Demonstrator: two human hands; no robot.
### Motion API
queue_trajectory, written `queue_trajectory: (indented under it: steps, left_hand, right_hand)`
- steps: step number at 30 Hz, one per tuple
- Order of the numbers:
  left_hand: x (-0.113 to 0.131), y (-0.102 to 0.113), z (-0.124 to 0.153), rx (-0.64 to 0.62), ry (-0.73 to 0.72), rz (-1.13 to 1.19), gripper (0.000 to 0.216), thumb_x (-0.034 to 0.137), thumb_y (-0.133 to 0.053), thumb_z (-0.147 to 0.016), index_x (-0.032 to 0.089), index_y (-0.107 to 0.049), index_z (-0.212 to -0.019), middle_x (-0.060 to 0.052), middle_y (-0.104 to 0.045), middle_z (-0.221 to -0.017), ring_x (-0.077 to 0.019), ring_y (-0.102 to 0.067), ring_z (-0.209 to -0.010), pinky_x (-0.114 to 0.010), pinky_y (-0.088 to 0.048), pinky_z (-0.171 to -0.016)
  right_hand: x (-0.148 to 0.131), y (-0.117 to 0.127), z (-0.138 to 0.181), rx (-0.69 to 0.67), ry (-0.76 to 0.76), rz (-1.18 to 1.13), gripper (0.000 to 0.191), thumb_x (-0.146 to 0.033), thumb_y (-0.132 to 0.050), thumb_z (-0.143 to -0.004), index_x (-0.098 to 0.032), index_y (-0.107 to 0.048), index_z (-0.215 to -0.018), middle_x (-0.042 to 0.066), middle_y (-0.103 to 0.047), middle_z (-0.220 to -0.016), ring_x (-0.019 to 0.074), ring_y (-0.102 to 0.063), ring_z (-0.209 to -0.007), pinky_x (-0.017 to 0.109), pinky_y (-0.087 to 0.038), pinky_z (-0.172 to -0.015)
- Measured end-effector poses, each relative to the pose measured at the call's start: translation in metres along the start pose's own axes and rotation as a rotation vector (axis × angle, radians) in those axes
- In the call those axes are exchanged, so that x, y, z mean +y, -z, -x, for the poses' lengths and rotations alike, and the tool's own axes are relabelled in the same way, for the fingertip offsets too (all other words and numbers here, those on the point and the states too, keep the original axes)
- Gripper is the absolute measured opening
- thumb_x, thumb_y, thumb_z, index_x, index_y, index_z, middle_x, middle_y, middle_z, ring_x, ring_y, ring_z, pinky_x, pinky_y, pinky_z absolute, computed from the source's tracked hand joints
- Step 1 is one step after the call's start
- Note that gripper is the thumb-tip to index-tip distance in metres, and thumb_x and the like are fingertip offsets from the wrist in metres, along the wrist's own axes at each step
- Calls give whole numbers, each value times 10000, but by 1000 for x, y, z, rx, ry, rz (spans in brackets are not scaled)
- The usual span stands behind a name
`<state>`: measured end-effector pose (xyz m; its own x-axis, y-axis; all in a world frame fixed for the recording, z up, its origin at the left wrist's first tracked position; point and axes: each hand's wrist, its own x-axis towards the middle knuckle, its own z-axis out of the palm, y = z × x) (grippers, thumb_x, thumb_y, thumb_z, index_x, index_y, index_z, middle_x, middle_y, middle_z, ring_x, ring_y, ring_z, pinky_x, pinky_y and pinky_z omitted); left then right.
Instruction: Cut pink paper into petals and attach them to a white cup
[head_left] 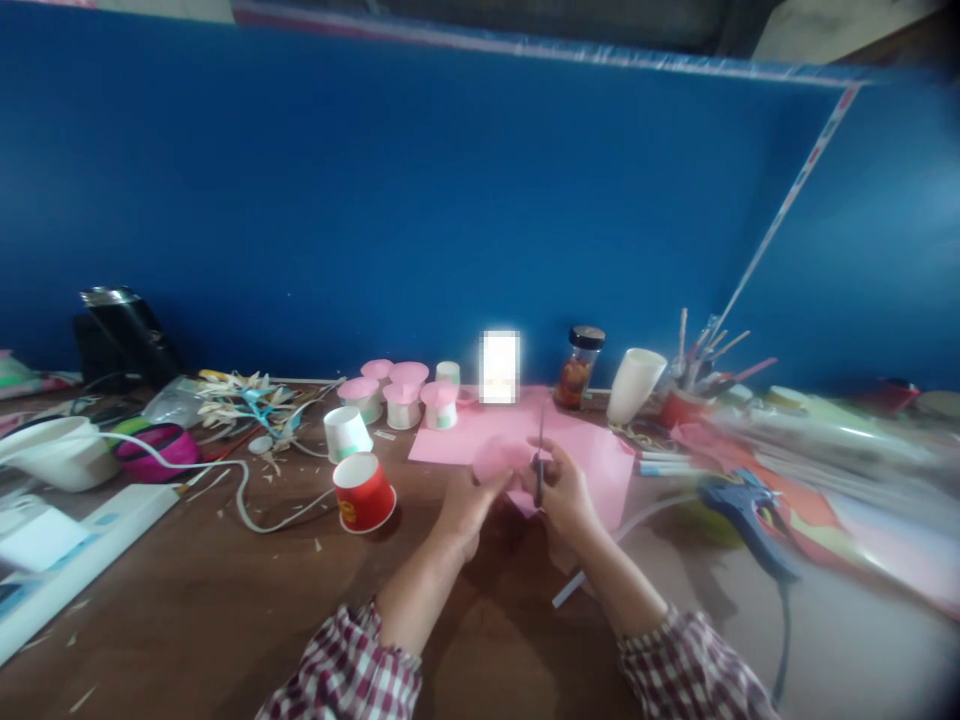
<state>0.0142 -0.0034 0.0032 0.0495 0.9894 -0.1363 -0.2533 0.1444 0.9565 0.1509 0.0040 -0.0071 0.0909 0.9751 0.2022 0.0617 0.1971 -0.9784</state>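
My left hand [469,508] pinches a piece of pink paper [496,457] with a rounded edge. My right hand [571,495] is closed on a pair of scissors [540,455], whose blades point up and away beside the paper piece. Whether the blades are touching the paper I cannot tell. Beneath both hands lies a larger pink paper sheet [600,455]. Left of it stand several small paper cups [403,412] with pink paper on top. Nearer to me are an upside-down white cup [347,434] and an upside-down red cup [364,492].
On the right lie a blue glue gun [754,520] and blurred coloured sheets. A lidded jar [576,375], a white cup [636,385] and a red holder [682,408] with sticks line the back. A power strip [97,555] and white cable [244,500] occupy the left.
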Motion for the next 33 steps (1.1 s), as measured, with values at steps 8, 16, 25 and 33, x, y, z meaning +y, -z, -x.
queue_trajectory:
  steps: [8,16,25,33]
  left_hand:
    - [2,-1,2,-16,-10,39,424,425,-819,-557,101,-733,-818,-92,-716,-705,-187,-632,-600,-258,-448,-532]
    - [-3,2,-2,-12,14,57,348,368,-809,-581,111,-727,-801,-76,-691,-680,-147,-582,-563,-231,-400,-499]
    - [1,3,-2,0,7,92,244,274,-771,-615,113,-723,-793,-58,-674,-675,-128,-565,-566,-225,-416,-526]
    - [5,4,-7,187,-33,268,213,283,-764,-595,128,-619,-611,43,-506,-463,-72,-448,-412,-193,-347,-417]
  right_hand:
    - [0,-2,1,-8,-17,-15,513,-313,-699,-698,-158,-526,-1155,-57,-554,-574,106,-493,-487,205,-367,-458]
    - [-1,-3,2,-16,-13,-9,507,-316,-704,-698,-159,-531,-1148,-58,-547,-571,121,-525,-505,220,-406,-475]
    - [-6,-4,6,-4,6,38,484,-359,-691,-730,-164,-535,-1144,-41,-574,-603,130,-548,-537,223,-420,-489]
    - [-26,-13,18,-72,-102,-73,421,-484,-645,-778,-148,-593,-1027,-15,-581,-623,117,-544,-551,197,-406,-469]
